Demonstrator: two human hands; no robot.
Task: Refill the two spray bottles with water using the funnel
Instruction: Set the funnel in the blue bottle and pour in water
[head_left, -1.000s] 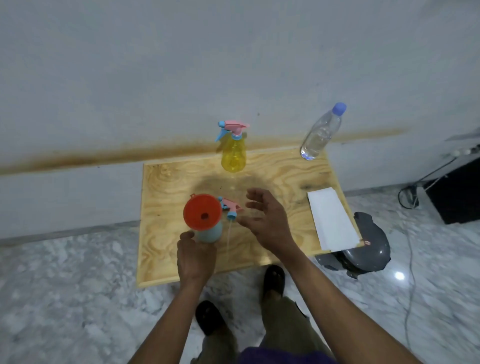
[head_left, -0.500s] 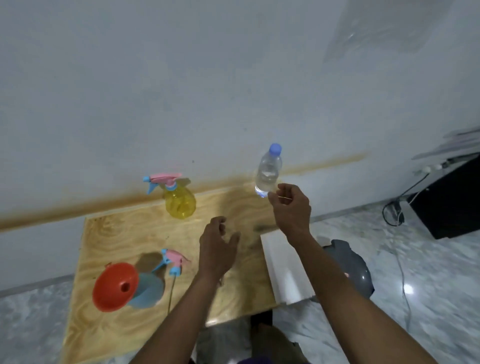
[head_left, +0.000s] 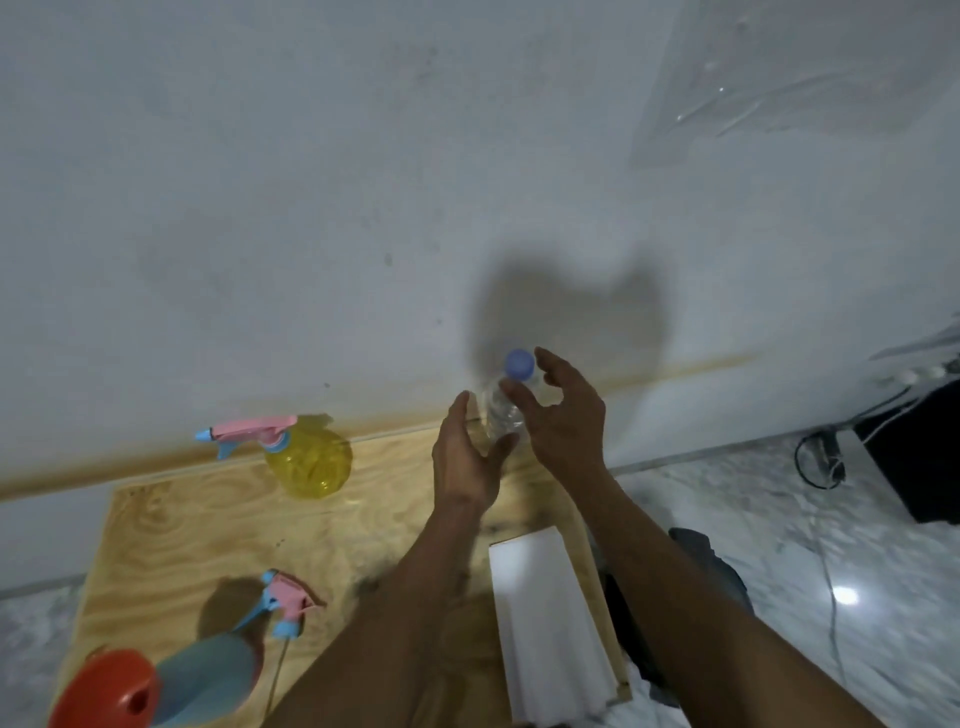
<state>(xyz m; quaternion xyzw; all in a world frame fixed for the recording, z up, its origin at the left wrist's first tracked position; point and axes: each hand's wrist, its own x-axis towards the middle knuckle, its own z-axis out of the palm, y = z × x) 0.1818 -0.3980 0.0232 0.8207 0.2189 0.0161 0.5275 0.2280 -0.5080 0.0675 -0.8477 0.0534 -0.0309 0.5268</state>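
**Both hands closing on the water bottle**

Pale wall behind, plywood tabletop below, marble floor to the right. Moved off the blue spray bottle within the last second: left hand, which was at its base, and right hand, which hovered just beside the loose trigger head. Reaching now for the clear water bottle at the far edge of the tabletop, by the wall. Left-hand fingers straight and together, thumb spread towards the bottle's lower body, touching or nearly so; cannot tell which. Right-hand fingers spread and loosely curved just beside the blue cap, thumb across the bottle's shoulder, no firm grip visible yet.

Well behind the fingers, near the wearer: blue spray bottle with the orange funnel seated in its neck, and its pink trigger head lying beside it. Far left of the fingers: yellow spray bottle, trigger head on. Just below the right wrist: white paper sheet.

Judged meaning: funnel set, first bottle ready to receive; fetching and uncapping the water comes next. No pouring begun; yellow bottle untouched.
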